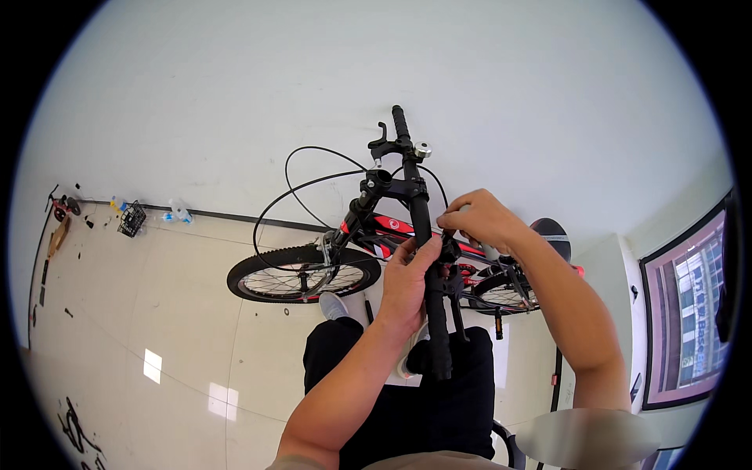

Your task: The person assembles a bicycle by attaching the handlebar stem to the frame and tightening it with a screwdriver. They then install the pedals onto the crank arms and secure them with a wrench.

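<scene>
A black bicycle handlebar (420, 215) runs away from me toward the wall, with a grip at each end. My left hand (406, 286) is closed on the bar beside a black control clamp (450, 249), its thumb lying over the top. The near brake lever (457, 317) points toward my legs. Beyond the clamp, my right hand (482, 222) has its fingers pinched together close to a thin black cable. Whatever sits between those fingers is too small and covered to name. At the far end are another brake lever (382, 142) and a silver bell (423, 149).
The red and black bicycle frame (392, 224) stands along the white wall, its front wheel (305, 274) to the left. A black saddle (552, 239) is at right. On the tiled floor lie a wire basket (131, 219), plastic bags (179, 211) and scattered black parts (74, 427).
</scene>
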`<state>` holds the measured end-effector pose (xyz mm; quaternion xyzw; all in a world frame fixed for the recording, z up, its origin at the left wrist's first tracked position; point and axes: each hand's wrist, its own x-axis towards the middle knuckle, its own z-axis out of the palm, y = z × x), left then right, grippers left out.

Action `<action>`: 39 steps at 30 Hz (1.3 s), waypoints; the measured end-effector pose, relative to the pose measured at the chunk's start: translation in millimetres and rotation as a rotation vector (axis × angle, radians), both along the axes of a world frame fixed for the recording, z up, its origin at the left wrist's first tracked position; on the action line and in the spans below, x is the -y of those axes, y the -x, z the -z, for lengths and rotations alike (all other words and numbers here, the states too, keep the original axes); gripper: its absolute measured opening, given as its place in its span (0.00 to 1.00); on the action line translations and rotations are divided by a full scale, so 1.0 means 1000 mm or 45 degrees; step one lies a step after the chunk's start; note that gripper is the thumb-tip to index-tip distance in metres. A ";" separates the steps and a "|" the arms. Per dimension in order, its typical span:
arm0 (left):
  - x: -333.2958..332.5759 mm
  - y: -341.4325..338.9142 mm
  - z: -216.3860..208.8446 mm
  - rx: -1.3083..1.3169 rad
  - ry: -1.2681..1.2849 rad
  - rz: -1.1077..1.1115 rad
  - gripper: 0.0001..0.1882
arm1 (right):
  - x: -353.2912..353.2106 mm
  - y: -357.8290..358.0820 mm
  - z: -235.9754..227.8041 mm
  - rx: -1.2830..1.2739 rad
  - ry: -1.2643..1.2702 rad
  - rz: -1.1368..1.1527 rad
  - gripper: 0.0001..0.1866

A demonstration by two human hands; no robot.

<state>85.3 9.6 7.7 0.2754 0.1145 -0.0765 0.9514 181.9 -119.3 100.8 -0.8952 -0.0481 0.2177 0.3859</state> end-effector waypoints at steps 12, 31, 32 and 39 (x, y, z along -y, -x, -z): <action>0.000 0.004 0.010 0.079 0.053 0.095 0.20 | 0.041 0.091 0.017 0.194 -0.539 0.343 0.19; 0.005 0.013 0.007 -0.058 0.006 0.085 0.21 | 0.038 0.105 0.054 0.525 -0.689 0.068 0.29; 0.008 0.015 0.005 -0.055 0.011 0.064 0.21 | 0.034 0.103 0.050 0.570 -0.528 -0.005 0.32; -0.005 0.020 0.016 0.105 0.059 0.184 0.21 | 0.015 0.085 0.058 0.510 -0.411 -0.030 0.25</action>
